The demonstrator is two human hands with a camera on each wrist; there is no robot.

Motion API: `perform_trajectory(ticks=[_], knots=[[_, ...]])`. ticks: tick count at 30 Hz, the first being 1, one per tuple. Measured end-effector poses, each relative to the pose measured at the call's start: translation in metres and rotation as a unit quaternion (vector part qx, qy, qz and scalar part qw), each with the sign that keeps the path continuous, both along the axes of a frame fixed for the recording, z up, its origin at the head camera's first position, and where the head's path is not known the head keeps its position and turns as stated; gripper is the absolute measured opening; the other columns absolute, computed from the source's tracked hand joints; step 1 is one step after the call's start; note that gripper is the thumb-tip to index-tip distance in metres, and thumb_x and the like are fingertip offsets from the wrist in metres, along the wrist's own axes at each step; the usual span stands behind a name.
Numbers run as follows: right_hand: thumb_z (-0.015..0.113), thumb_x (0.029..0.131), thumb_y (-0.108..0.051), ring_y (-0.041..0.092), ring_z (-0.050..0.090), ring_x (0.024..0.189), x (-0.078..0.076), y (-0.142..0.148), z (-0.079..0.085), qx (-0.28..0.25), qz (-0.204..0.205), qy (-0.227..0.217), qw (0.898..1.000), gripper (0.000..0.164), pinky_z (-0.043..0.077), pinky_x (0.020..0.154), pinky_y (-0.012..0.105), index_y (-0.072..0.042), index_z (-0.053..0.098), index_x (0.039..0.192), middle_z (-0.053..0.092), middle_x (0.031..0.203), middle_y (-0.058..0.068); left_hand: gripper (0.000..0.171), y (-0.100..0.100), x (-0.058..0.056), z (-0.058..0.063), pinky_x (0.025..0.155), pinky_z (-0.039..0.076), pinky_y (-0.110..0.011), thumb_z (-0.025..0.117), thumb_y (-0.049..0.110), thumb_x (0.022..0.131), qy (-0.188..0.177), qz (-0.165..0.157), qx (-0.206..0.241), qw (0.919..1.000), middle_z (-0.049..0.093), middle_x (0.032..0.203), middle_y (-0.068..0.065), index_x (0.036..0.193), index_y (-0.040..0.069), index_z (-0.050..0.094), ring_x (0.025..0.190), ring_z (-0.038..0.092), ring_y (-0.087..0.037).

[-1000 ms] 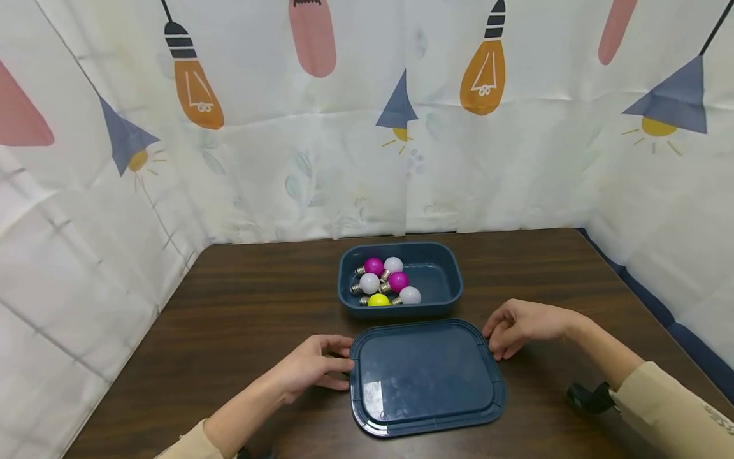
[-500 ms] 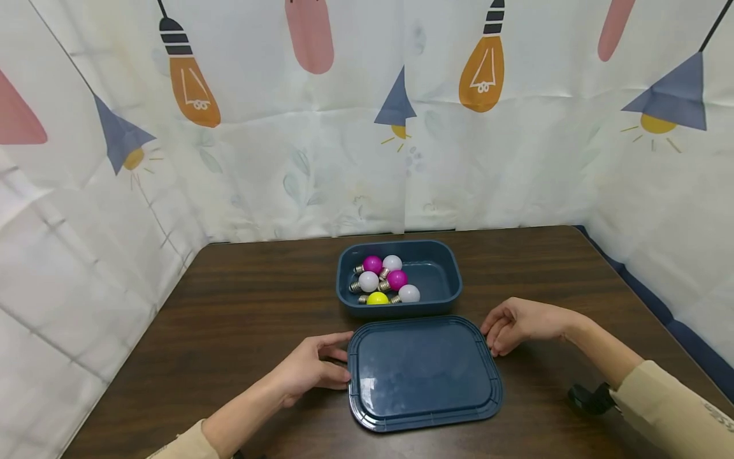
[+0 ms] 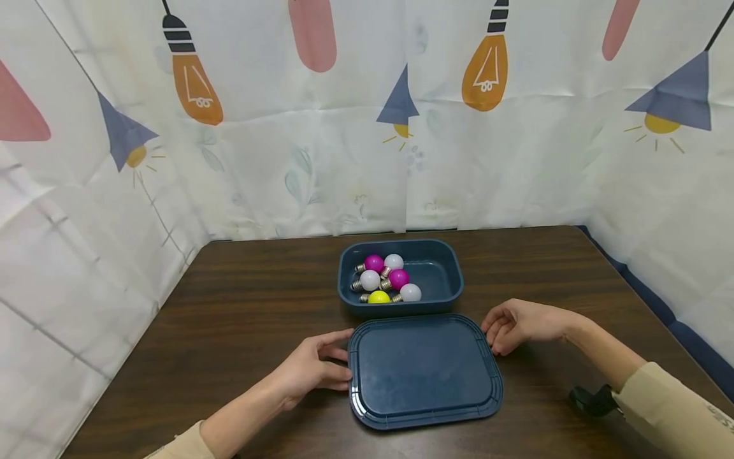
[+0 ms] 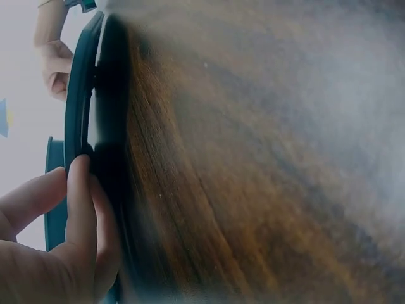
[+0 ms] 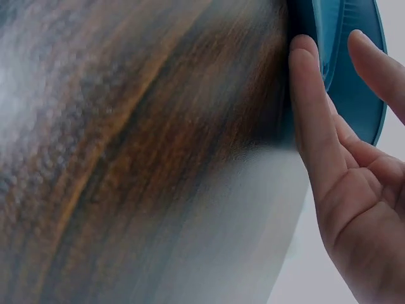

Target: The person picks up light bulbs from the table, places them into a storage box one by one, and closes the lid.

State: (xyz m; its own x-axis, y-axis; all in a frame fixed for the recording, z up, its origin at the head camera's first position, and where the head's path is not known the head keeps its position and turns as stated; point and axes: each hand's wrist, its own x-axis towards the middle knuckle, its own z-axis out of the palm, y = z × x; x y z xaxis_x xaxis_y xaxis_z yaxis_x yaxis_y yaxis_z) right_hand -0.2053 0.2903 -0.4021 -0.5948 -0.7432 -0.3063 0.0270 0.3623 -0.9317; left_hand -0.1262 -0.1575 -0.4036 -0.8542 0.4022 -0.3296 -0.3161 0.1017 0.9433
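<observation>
In the head view a dark blue rectangular lid (image 3: pixel 424 370) lies between the two hands, just in front of a matching box. My left hand (image 3: pixel 312 366) holds the lid's left edge. The left wrist view shows fingers (image 4: pixel 79 196) on either side of the rim, with a dark gap between lid and table. At the far right corner, my right hand (image 3: pixel 516 325) grips the edge with bent fingers. In the right wrist view its thumb (image 5: pixel 373 60) and fingers lie on opposite sides of the lid's edge.
Behind the lid stands the blue box (image 3: pixel 438 309) with several small light bulbs (image 3: pixel 398 279), purple, white and yellow, in its left part. The dark wooden table (image 3: pixel 258 287) ends at a white printed curtain (image 3: pixel 344 166). A black strap device (image 3: pixel 593 400) sits by the right sleeve.
The lid has shifted slightly toward the box, and the bright reflection on it has shrunk to its left edge. My left index finger has straightened along the far left corner.
</observation>
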Motion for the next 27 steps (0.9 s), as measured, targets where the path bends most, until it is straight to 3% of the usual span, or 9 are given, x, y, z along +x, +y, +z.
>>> perform_trajectory(ticks=[8,14,19,27], knots=[[0.073,0.093,-0.002,0.029,0.070,0.092,0.004,0.000,-0.001,0.006,-0.042,-0.003,0.999,0.036,0.062,0.081,0.041,0.015,0.055,0.120,0.068,0.101,0.019,0.079,0.003,0.005,0.002,0.082,0.061,-0.046,0.077,-0.007,0.086,-0.019,0.010,0.011,0.9997,0.062,0.118,-0.023,0.156,0.001,0.040,0.087,0.072,-0.029],[0.073,0.092,-0.001,0.024,0.070,0.086,0.006,0.001,-0.004,-0.009,-0.019,-0.019,1.000,0.035,0.063,0.076,0.041,0.012,0.050,0.116,0.068,0.095,0.016,0.081,0.004,0.011,0.005,0.081,0.062,-0.046,0.077,-0.007,0.086,-0.025,0.011,0.021,0.9994,0.063,0.117,-0.021,0.156,0.004,0.039,0.088,0.072,-0.030],[0.070,0.093,0.003,0.020,0.068,0.085,0.004,0.003,-0.004,-0.031,-0.010,-0.032,0.999,0.036,0.062,0.081,0.046,0.012,0.047,0.118,0.066,0.093,0.011,0.080,0.005,0.015,0.010,0.080,0.062,-0.047,0.077,-0.007,0.085,-0.021,0.011,0.034,0.9991,0.064,0.114,-0.021,0.154,0.003,0.039,0.087,0.072,-0.030],[0.060,0.099,0.005,0.025,0.068,0.095,0.000,0.010,0.004,-0.080,0.000,-0.044,0.996,0.030,0.059,0.086,0.052,0.010,0.045,0.124,0.068,0.105,0.015,0.060,0.004,0.018,0.020,0.087,0.060,-0.044,0.074,-0.003,0.091,-0.020,0.019,0.062,0.9977,0.067,0.108,-0.017,0.140,-0.006,0.040,0.090,0.070,-0.025]])
